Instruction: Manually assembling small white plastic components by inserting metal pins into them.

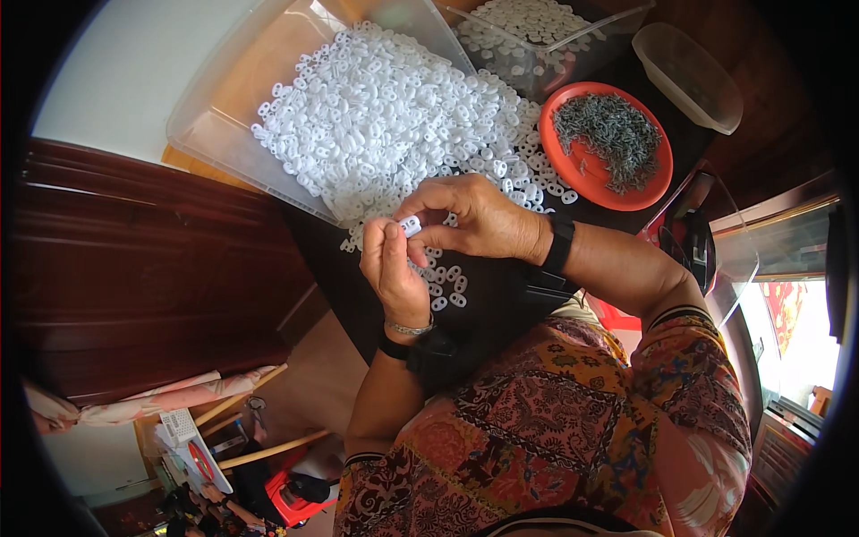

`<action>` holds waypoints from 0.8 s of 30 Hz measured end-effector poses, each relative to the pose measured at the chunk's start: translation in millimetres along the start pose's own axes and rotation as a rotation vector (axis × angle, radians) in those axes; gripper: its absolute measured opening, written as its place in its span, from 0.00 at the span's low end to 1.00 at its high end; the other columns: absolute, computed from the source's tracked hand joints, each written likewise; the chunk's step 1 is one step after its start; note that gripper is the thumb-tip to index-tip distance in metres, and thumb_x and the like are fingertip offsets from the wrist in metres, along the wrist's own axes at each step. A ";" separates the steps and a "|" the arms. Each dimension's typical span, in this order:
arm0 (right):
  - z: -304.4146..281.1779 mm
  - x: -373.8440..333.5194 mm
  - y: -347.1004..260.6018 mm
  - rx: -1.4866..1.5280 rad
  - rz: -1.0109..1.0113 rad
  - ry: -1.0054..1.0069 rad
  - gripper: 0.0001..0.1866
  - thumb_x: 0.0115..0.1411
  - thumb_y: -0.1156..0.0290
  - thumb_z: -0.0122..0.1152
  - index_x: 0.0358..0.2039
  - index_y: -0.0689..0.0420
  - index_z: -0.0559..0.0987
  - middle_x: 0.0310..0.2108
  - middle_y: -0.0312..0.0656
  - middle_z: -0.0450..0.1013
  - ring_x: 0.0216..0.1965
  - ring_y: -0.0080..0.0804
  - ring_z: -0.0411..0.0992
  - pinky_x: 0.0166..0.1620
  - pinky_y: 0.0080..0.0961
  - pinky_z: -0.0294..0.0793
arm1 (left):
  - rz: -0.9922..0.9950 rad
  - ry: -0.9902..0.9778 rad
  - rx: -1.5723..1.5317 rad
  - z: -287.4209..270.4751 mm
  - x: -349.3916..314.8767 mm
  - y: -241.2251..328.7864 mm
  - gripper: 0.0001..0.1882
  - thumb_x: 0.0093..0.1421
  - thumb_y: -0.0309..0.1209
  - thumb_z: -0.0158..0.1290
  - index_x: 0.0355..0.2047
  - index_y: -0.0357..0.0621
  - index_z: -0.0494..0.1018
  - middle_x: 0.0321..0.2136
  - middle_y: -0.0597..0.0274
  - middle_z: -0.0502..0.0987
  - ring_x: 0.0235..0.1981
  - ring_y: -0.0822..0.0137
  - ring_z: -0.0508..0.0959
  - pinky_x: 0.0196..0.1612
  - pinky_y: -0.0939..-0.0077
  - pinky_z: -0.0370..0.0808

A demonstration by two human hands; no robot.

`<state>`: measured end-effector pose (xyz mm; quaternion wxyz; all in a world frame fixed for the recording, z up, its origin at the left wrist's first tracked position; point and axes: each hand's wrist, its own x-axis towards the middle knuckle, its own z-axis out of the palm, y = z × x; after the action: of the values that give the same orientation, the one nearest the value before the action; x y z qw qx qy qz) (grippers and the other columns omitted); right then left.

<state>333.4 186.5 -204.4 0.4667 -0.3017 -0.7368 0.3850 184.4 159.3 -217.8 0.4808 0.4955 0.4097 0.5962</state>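
Two bare hands meet over a black tabletop (pixel 327 259), both closed around one small white plastic piece with oval holes (pixel 411 225). The left hand (pixel 395 268) pinches it between upright thumb and fingers, while the right hand (pixel 488 217) comes in from the other side with thumb and forefinger bent toward the same piece; whether its fingertips hold anything more is hidden. That piece is raised in front of a large heap of matching white two-holed plastic pieces (pixel 385 112), which lies partly in a wide translucent plastic bin (pixel 210 116) and spreads out onto the tabletop. A few loose ones (pixel 455 285) lie just beside the hands, on the person's side. Beyond the right wrist, a round orange-red plastic plate (pixel 553 152) carries a pile of thin grey metal pieces (pixel 622 134). Behind it, a clear plastic box (pixel 510 72) contains white pieces (pixel 519 20), and a shallow translucent oval tub (pixel 684 76) stands near the plate.
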 end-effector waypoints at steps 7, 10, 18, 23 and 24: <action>-3.5 1.2 1.5 -0.067 -0.115 0.034 0.14 0.50 0.69 0.68 0.37 0.58 0.78 0.27 0.40 0.75 0.29 0.34 0.75 0.33 0.26 0.73 | -0.046 -0.026 0.036 -3.9 2.8 1.0 0.14 0.65 0.37 0.42 0.27 0.41 0.65 0.18 0.70 0.62 0.16 0.80 0.58 0.21 0.85 0.55; -5.1 1.4 4.2 -0.133 -0.101 0.052 0.11 0.54 0.64 0.62 0.30 0.59 0.77 0.26 0.44 0.74 0.28 0.44 0.74 0.31 0.32 0.72 | -0.045 -0.035 0.041 -1.7 5.1 1.3 0.14 0.64 0.38 0.42 0.28 0.40 0.65 0.17 0.71 0.62 0.16 0.80 0.58 0.21 0.86 0.55; -1.5 0.0 -1.9 -0.232 0.004 -0.004 0.11 0.62 0.67 0.52 0.33 0.63 0.75 0.26 0.48 0.72 0.30 0.47 0.73 0.33 0.34 0.71 | 0.037 -0.041 0.250 -6.4 10.5 2.0 0.11 0.65 0.35 0.43 0.29 0.40 0.65 0.16 0.71 0.62 0.16 0.80 0.59 0.20 0.85 0.56; -2.8 0.9 -0.9 -0.033 0.150 -0.091 0.12 0.65 0.67 0.48 0.35 0.63 0.74 0.25 0.43 0.72 0.27 0.34 0.72 0.32 0.28 0.70 | 0.007 -0.037 0.209 -9.0 10.9 2.0 0.10 0.65 0.33 0.42 0.29 0.40 0.65 0.16 0.72 0.61 0.16 0.81 0.59 0.19 0.85 0.55; -3.9 1.5 -1.7 0.094 0.250 -0.124 0.13 0.66 0.66 0.47 0.34 0.63 0.74 0.25 0.40 0.72 0.27 0.28 0.70 0.32 0.25 0.70 | 0.007 -0.039 0.209 -8.7 11.0 2.2 0.10 0.65 0.33 0.42 0.29 0.40 0.65 0.16 0.72 0.61 0.16 0.81 0.59 0.19 0.85 0.55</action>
<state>336.3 188.0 -201.3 0.3823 -0.3447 -0.7021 0.4920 175.0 169.5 -215.0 0.4323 0.5559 0.4585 0.5421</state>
